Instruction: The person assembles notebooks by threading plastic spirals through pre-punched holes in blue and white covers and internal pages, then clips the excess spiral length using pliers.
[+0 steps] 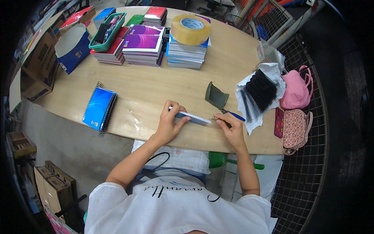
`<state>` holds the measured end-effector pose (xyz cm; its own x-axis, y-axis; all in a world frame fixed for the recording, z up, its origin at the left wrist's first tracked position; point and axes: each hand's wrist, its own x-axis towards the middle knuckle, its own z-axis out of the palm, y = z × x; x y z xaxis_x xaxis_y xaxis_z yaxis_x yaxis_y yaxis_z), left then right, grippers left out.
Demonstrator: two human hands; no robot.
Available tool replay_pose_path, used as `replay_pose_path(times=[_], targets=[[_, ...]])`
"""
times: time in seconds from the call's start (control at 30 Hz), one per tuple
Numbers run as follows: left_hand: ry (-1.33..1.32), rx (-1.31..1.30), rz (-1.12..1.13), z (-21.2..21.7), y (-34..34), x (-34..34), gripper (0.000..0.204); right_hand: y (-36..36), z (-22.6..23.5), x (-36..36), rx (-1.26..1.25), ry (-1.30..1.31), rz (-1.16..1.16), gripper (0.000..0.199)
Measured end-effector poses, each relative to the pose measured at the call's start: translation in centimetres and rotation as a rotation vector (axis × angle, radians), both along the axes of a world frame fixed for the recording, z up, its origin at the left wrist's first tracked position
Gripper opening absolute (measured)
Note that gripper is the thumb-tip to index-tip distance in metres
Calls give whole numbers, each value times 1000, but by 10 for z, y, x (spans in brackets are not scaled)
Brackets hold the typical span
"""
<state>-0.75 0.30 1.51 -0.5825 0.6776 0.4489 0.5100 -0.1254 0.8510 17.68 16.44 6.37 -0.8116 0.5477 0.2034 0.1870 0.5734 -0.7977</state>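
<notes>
- In our left hand [169,124] we grip a notebook [193,118], fingers closed on it, tilted on edge above the near side of the wooden table [152,87].
- With our right hand [232,134] we pinch a thin wire coil [214,117], fingers narrow, at the notebook's right end.
- Near that hand lies a blue-handled tool [236,116]; beyond it, black binding coils [261,90] on white paper [253,121].
- To our left sit blue spiral notebooks [99,107].

Centre: hands, two (left hand [170,121], right hand [232,132]); held notebook [191,118], one; blue-handled tool [236,115], one. Right: bags, two (plain pink [295,94], patterned pink [295,129]). Upper centre: tape roll [187,36], one. Upper left: green basket [103,48], one.
</notes>
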Motion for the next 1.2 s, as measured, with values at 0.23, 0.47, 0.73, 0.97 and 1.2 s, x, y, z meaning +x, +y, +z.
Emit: replay_pose_path(times=[0.23,0.47,0.73,0.97,1.2], targets=[[-8,19,1,1,0,0,24,0,-1,-9,107,163,99,20],[-7,1,19,1,0,-1,24,-1,-2,-7,100,211,38,19],[-24,1,30,3,1,0,24,6,-8,-9,-23,212,210,13],[-39,2,33,4,2,1,24,-1,6,-9,139,-9,171,25],[36,26,51,0,2,1,24,-15,7,-20,296,-109,88,30]])
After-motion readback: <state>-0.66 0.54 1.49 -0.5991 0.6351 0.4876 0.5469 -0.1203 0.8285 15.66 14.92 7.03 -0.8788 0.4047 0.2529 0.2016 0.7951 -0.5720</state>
